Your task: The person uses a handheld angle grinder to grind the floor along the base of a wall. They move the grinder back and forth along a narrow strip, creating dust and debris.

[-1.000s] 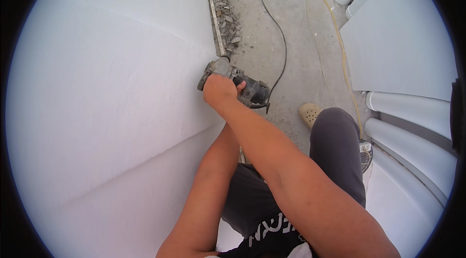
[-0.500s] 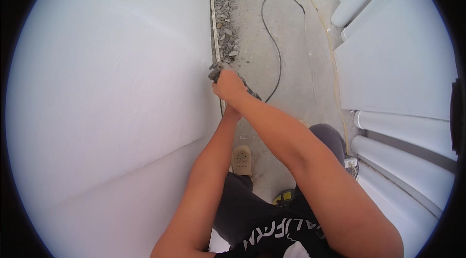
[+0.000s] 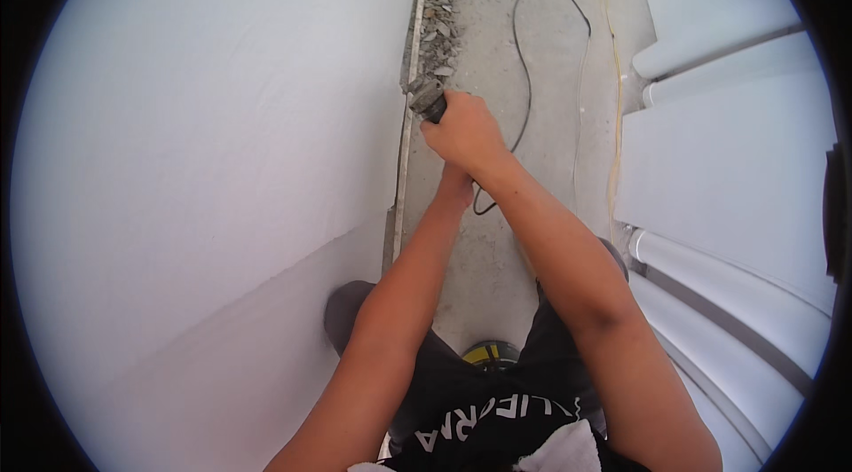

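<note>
My right hand (image 3: 469, 128) is closed around a corded power tool with a dark grey, dusty head (image 3: 428, 98), perhaps an angle grinder. The tool's head points toward the pale strip (image 3: 411, 130) along the foot of the white wall. Behind and below the right wrist is my left hand (image 3: 458, 184). Its fingers are hidden there, so their grip does not show. Near it, a black cable (image 3: 530, 90) loops out over the concrete floor. Loose grey rubble (image 3: 441, 11) lies beside the strip, just beyond the tool.
A large white wall (image 3: 222, 117) stands close on my left. White panels (image 3: 728, 144) and rounded white lengths (image 3: 728, 272) line the right side. A yellow cord (image 3: 617, 73) runs along the floor. Between my knees sits a round black-and-yellow object (image 3: 491, 355).
Both hands and the tool sit slightly higher and further right in the picture. My view has shifted, and my left knee now shows beside the wall. The beige shoe is out of sight.
</note>
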The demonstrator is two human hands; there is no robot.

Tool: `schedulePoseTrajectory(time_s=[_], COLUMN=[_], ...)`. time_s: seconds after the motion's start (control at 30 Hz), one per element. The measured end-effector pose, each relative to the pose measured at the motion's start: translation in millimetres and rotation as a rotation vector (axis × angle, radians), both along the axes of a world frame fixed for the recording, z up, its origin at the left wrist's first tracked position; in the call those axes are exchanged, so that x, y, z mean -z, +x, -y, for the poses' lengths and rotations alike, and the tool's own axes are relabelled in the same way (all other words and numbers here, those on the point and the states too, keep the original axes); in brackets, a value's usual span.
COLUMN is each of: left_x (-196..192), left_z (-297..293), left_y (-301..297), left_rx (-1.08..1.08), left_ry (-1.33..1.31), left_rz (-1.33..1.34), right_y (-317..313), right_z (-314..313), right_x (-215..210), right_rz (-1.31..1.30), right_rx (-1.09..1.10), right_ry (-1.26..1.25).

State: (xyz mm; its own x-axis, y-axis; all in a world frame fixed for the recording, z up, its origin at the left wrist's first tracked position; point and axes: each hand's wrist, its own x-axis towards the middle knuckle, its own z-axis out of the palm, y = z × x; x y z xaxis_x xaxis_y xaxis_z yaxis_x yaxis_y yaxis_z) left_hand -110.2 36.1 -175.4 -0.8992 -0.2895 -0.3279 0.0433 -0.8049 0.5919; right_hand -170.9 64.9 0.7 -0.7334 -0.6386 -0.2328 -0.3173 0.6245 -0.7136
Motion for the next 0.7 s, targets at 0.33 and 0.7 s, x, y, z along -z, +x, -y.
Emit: schedulePoseTrajectory(time_s=[0.33,0.7], left_x=[-59,-53], left_z=[-43,-46], left_y=[2,5], left_rx=[-0.05,-0.06], left_ry=[-0.444,-0.245], left_rz=[0.424,0.287], right_y=[-34,-39], right_z=[-59,-51], right_x=[-12,-21], right_rz=[0.238,0.18], right_rx=[0.282,0.183], right_ry=[-0.157,0.021])
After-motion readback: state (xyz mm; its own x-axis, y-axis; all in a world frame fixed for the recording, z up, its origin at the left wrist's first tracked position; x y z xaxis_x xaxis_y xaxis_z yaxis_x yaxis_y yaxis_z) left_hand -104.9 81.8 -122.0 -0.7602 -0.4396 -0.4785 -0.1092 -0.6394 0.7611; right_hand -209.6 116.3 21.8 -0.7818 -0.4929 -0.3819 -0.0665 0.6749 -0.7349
